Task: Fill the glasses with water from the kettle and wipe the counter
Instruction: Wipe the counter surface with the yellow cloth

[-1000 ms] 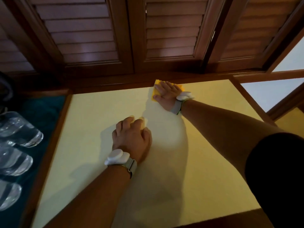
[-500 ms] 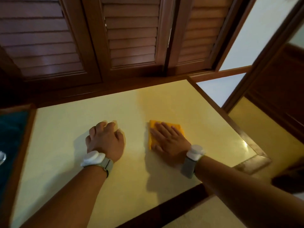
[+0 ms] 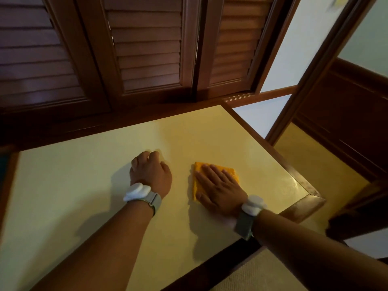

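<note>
An orange cloth (image 3: 230,172) lies flat on the pale yellow counter (image 3: 84,185), right of centre. My right hand (image 3: 218,189) presses flat on the cloth with fingers spread, covering most of it. My left hand (image 3: 150,174) rests on the bare counter to the left of the cloth, fingers curled under, holding nothing. Both wrists wear white devices on grey bands. No glasses or kettle are in view.
Dark wooden louvred shutters (image 3: 147,49) stand along the counter's back edge. A wooden trim (image 3: 302,185) frames the counter on the right and front. A teal surface (image 3: 3,162) shows at the far left edge. Carpet (image 3: 262,274) lies below the front edge.
My right hand has dragged the cloth from the far back edge toward me and to the right. The view has swung right, so the glasses at the left have left the frame.
</note>
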{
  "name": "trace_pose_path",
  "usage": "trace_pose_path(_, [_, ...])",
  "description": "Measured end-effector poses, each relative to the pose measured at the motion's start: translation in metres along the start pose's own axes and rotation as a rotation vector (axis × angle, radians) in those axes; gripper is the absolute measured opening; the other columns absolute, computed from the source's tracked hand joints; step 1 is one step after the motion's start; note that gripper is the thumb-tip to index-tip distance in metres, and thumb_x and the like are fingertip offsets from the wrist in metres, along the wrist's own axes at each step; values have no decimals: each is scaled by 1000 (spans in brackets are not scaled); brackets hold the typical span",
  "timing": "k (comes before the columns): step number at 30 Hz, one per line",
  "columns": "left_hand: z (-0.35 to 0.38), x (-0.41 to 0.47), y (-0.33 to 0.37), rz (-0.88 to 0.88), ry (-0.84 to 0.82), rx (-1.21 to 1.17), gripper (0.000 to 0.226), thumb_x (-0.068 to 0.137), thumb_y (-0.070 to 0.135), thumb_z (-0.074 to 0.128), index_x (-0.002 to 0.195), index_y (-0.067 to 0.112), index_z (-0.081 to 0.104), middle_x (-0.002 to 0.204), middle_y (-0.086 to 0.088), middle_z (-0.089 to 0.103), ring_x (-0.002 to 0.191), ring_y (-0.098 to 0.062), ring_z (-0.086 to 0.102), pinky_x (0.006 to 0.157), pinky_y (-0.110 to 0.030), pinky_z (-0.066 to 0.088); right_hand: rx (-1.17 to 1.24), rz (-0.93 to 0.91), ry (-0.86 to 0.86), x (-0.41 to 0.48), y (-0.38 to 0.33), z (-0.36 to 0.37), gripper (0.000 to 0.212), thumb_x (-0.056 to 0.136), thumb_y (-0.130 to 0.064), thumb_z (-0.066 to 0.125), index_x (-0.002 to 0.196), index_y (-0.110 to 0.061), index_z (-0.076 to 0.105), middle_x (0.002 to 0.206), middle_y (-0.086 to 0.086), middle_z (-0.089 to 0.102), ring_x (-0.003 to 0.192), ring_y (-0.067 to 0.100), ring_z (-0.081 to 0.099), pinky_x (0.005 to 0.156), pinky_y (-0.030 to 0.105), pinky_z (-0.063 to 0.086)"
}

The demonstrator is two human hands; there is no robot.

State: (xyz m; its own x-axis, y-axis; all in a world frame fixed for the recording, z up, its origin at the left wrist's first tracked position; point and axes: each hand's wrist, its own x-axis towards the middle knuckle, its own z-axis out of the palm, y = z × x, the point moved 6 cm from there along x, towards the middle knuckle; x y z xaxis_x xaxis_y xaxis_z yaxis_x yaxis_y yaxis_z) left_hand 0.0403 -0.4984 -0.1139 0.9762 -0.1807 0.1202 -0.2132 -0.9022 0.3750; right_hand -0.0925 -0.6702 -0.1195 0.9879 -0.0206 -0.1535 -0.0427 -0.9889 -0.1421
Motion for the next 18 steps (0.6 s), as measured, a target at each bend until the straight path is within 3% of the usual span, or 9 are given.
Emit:
trace_pose_path(4, [7,4,0,11,37,47,37,93,34,47,125,23,61,137,-8,52,122,-34,43,98,-47,42,-21,-2,63,96,5,-16,85,86,-71,3,161,-33,16,170,0,14,157,23,10,125,42,7])
trace_pose_path(9, [4,4,2,-25,104,58,37,89,38,45,116,24,65,130,-7,55,118,-33,45,94,-47,43,-37,-18,81,212,10,-29,66,102,-59,31,161,-32,18,170,2,13,156,25,10,125,43,7])
trace_pose_path(14, [8,11,-2,-28,63,90,30,94,34,53,119,22,64,134,-8,54,122,-35,45,95,-48,42,-39,-30,23,270,9,-41,66,102,-58,26,161,-31,14,171,2,6,157,26,4,125,46,5])
trace_pose_path(18, [6,7,1,-49,106,73,31,92,38,52,116,24,65,130,-6,55,119,-33,46,94,-47,43,-23,-25,38,257,10,-36,66,103,-56,27,162,-30,14,171,2,6,157,26,3,126,46,2])
